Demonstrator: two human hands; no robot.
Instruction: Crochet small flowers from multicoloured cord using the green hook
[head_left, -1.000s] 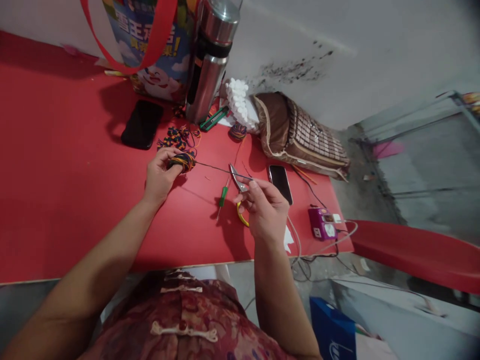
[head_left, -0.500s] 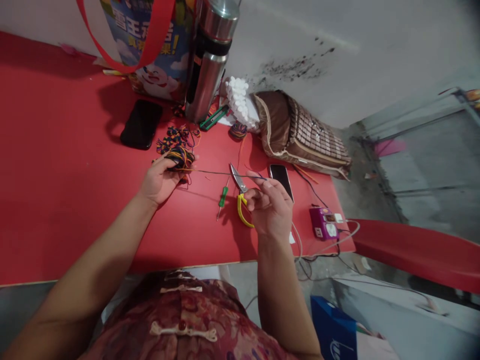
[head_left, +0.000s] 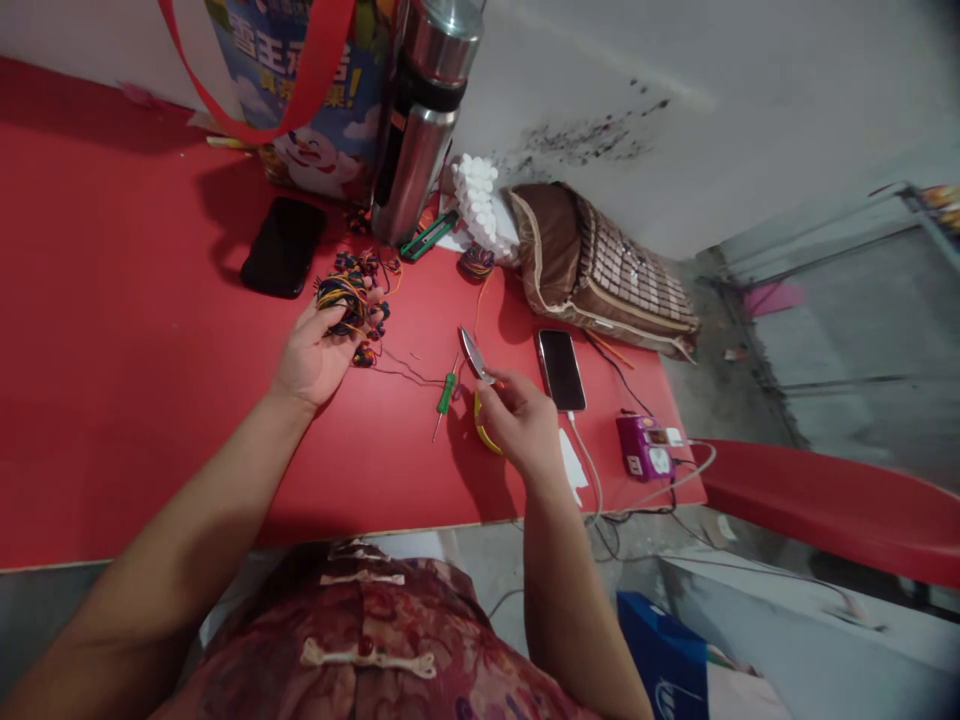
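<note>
My left hand [head_left: 319,350] is closed around a bundle of multicoloured cord [head_left: 345,303], dark with orange and yellow strands, just above the red table. From the bundle a thin dark strand trails right across the table to a green-handled screwdriver [head_left: 446,393]. My right hand [head_left: 519,415] is closed over the pivot of a pair of yellow-handled scissors [head_left: 474,355]. The blades point away from me, and the fingers cover part of the handles. More knotted cord [head_left: 365,354] lies beside and under my left hand.
Along the back stand a printed bag [head_left: 307,120], a steel flask [head_left: 416,150], a green utility knife [head_left: 429,236] and a brown cushion [head_left: 600,260]. Black phone [head_left: 283,247] lies left; another phone [head_left: 561,370], on a cable, lies right near a purple power block [head_left: 645,447].
My right hand has let go of the strand that was stretched between my hands and moved down onto the scissors. The strand now lies slack. The bundle in my left hand has turned.
</note>
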